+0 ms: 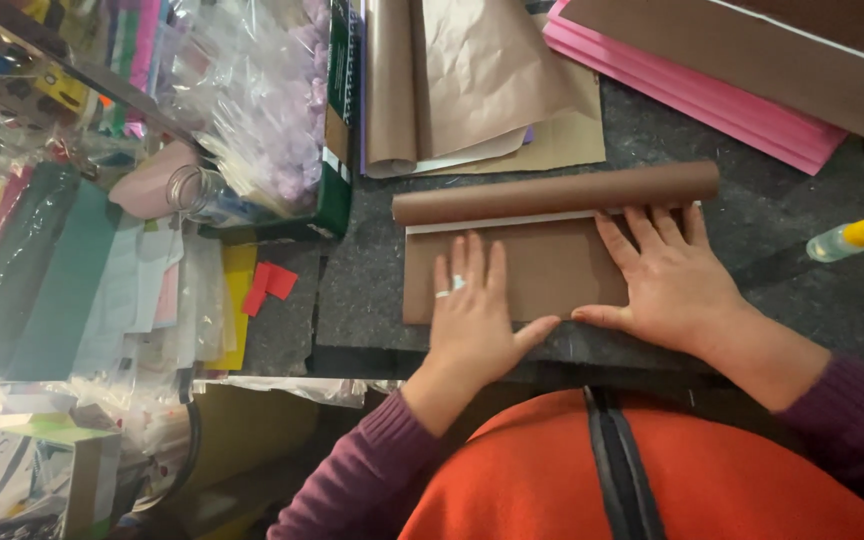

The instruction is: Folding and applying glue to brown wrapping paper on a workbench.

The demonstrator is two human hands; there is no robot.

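Brown paper point(522, 268) lies on the dark table point(772, 215), its far edge rolled into a tube point(552, 193). Left hand point(472, 310) and right hand point(667, 275) press flat on it, fingers spread, gripping nothing. Rolling seems underway; continuing needs even pressure from both palms.

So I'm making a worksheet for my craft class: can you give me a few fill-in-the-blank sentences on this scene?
1. Both hands, the left hand and the right hand, lie flat on a sheet of ____ paper.
2. The far end of that paper is wound into a ____.
3. The glue bottle to the right has a ____ cap.
4. A ring sits on the ____ hand.

Missing words: brown; roll; yellow; left
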